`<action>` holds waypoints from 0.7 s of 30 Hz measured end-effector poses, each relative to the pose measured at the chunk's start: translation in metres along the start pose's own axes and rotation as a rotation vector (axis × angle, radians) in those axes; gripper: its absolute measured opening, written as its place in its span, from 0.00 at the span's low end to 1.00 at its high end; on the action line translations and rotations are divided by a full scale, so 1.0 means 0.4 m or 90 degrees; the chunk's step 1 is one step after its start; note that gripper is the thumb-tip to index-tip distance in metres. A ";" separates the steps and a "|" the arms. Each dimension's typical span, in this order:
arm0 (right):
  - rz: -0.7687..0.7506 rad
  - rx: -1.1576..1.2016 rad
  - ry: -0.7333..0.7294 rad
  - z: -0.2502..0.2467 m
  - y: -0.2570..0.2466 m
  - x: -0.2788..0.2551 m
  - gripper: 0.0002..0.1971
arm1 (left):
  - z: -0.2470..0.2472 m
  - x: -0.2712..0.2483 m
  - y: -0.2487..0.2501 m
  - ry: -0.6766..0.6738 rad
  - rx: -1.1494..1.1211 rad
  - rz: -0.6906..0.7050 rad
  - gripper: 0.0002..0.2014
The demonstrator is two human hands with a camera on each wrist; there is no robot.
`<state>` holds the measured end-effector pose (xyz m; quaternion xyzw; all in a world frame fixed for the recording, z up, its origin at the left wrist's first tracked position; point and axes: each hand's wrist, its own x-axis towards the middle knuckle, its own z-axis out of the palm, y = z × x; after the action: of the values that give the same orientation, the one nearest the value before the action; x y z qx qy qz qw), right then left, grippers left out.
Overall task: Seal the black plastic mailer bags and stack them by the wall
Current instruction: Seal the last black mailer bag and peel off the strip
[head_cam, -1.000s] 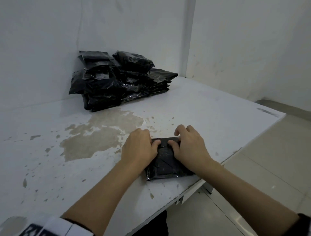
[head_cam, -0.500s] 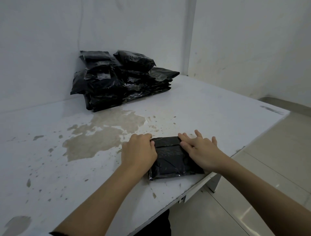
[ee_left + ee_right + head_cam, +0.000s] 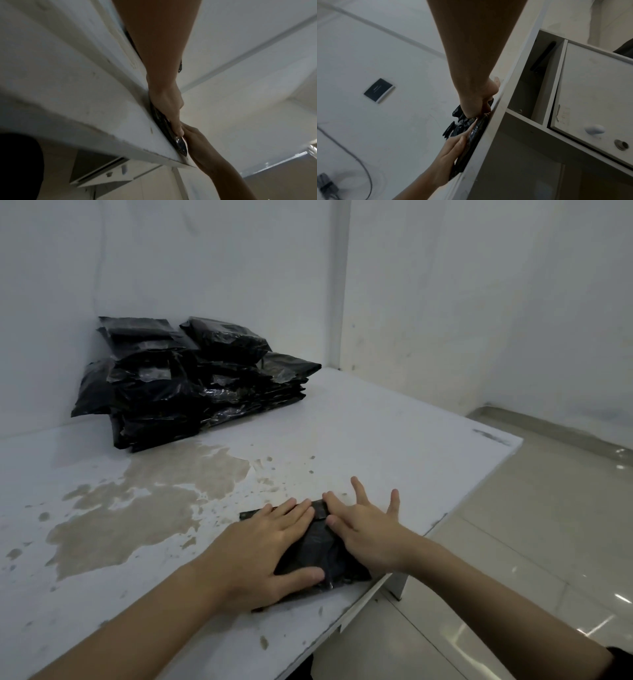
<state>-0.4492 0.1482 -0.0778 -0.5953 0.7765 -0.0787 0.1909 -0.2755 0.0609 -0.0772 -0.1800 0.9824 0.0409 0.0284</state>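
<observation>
One black mailer bag (image 3: pixel 322 546) lies flat on the white table (image 3: pixel 376 440), close to its front right edge. My left hand (image 3: pixel 263 546) presses flat on the bag's left half, fingers straight and thumb low on the plastic. My right hand (image 3: pixel 366 529) rests on the right half with spread fingers; its index finger and thumb lie on the folded flap at the far edge. From the wrist views the bag (image 3: pixel 178 140) (image 3: pixel 471 142) shows edge-on under both hands. A pile of several black bags (image 3: pixel 191 378) stands against the back wall.
A large brownish worn patch (image 3: pixel 154 508) marks the tabletop between the pile and my hands. The table's right edge (image 3: pixel 445 518) drops to a tiled floor (image 3: pixel 531 542). Under the table sits a white cabinet door with a knob (image 3: pixel 594 129).
My left hand has uncurled and now lies flat across the bag. My right hand slid right along the flap, then came back toward the middle with fingers spread.
</observation>
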 end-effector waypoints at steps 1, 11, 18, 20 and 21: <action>-0.005 0.000 0.005 -0.002 0.001 0.003 0.22 | -0.002 0.005 -0.004 -0.002 0.019 0.001 0.48; 0.166 0.302 0.363 -0.216 0.192 0.268 0.10 | -0.014 0.164 -0.091 0.060 -0.015 -0.144 0.68; 0.484 0.127 0.288 -0.282 0.389 0.466 0.20 | 0.019 0.252 -0.113 0.070 -0.009 -0.239 0.54; 0.510 0.092 0.289 -0.280 0.407 0.505 0.27 | 0.053 0.254 -0.125 0.114 -0.032 -0.221 0.44; 0.516 0.082 0.289 -0.280 0.411 0.521 0.29 | 0.068 0.258 -0.128 0.121 -0.041 -0.215 0.43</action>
<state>-0.6854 -0.0169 -0.0748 -0.1988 0.9621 -0.1740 0.0677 -0.3525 -0.0207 -0.1149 -0.3463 0.9346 0.0500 -0.0638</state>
